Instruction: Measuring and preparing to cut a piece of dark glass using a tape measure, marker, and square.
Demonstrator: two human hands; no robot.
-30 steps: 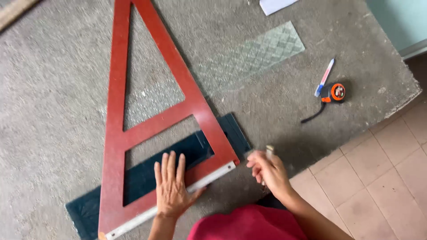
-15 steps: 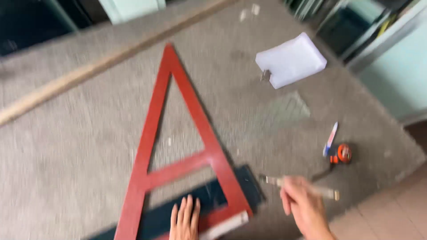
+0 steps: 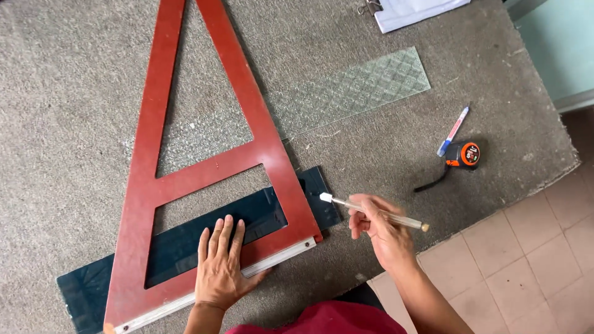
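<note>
In the head view, the left hand [image 3: 219, 269] lies flat and open, fingers spread a little, pressing on the bottom bar of the red A-shaped frame [image 3: 204, 164] and partly on the dark glass strip [image 3: 179, 247] under it. The right hand [image 3: 380, 232] is closed around a thin glass cutter [image 3: 371, 211], held like a pen, its white head just beside the right end of the dark strip, near the frame's sloping edge.

The dark glass lies on the grey carpeted table [image 3: 74, 93], near its front edge. It looks stiff, smooth and fragile, with sharp edges, so I think it is better taken by the long sides. Further back lies a patterned clear glass strip [image 3: 356, 89], partly under the frame. A blue marker [image 3: 453, 130] and an orange tape measure [image 3: 464, 154] lie to the right.
</note>
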